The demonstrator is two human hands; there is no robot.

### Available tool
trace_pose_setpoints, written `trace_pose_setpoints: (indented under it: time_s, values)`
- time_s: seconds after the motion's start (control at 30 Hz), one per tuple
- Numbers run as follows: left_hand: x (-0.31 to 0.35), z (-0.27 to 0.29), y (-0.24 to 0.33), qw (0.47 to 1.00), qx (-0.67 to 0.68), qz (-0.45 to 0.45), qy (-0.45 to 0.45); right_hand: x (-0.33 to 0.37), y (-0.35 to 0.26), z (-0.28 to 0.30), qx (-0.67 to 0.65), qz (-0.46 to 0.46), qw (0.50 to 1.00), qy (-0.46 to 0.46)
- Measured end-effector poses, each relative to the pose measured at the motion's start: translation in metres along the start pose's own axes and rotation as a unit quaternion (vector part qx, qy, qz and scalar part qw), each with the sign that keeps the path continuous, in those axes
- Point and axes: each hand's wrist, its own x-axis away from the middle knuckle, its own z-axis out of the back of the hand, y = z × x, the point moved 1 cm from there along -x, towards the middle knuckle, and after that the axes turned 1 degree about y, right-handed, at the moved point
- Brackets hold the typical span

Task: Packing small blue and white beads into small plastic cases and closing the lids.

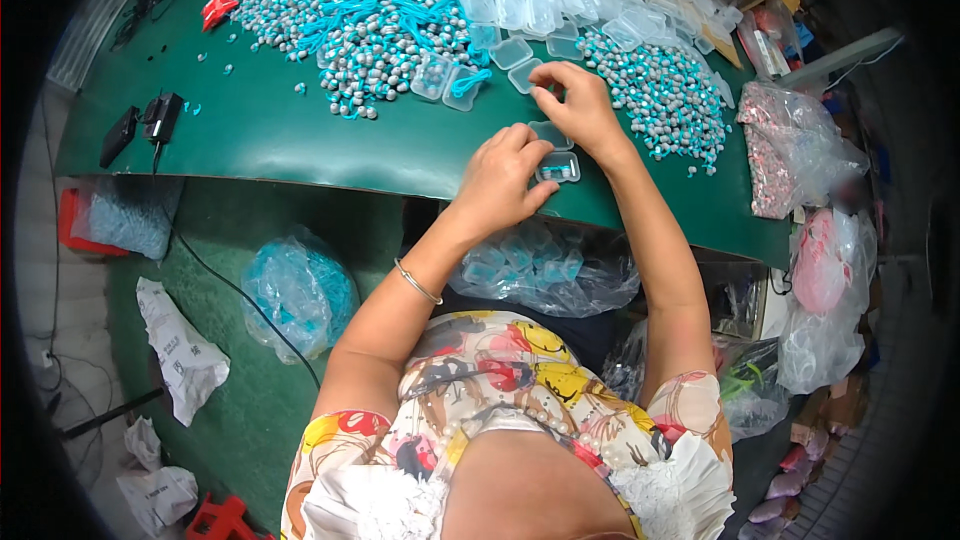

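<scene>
A small clear plastic case (558,167) lies open on the green table, its lid (549,135) folded away from me. A few grey-and-blue pieces sit inside it. My left hand (503,180) steadies this case from its left side, fingers and thumb bent against it. Beyond it, my right hand (580,110) is curled with thumb and forefinger close together, at the edge of another clear case (521,76). Whatever lies between those fingertips is too small to make out. To the left, an open case (464,88) has a blue cord in it.
Heaps of small grey-and-blue rounded pieces lie left (370,60) and right (660,95) on the green table (300,145). Behind them is a pile of clear cases (540,0). Black devices (160,118) lie at left; a bag of pink pieces (770,145) is at right.
</scene>
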Motion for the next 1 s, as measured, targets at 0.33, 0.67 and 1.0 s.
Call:
trace_pose_setpoints:
  time_s: [0.33, 0.67, 1.0]
  values:
    - [0.001, -0.004, 0.001, 1.0, 0.001, -0.003, -0.004, -0.019, -0.021, -0.026, 0.145, 0.116, 0.976, -0.111]
    - [0.001, -0.001, -0.001, 1.0, 0.004, 0.013, -0.008, 0.009, -0.003, 0.023, -0.077, 0.032, 0.994, -0.077]
    - [-0.001, -0.004, 0.001, 0.999, 0.0, 0.029, -0.014, 0.079, -0.012, 0.055, 0.079, 0.115, 0.986, -0.086]
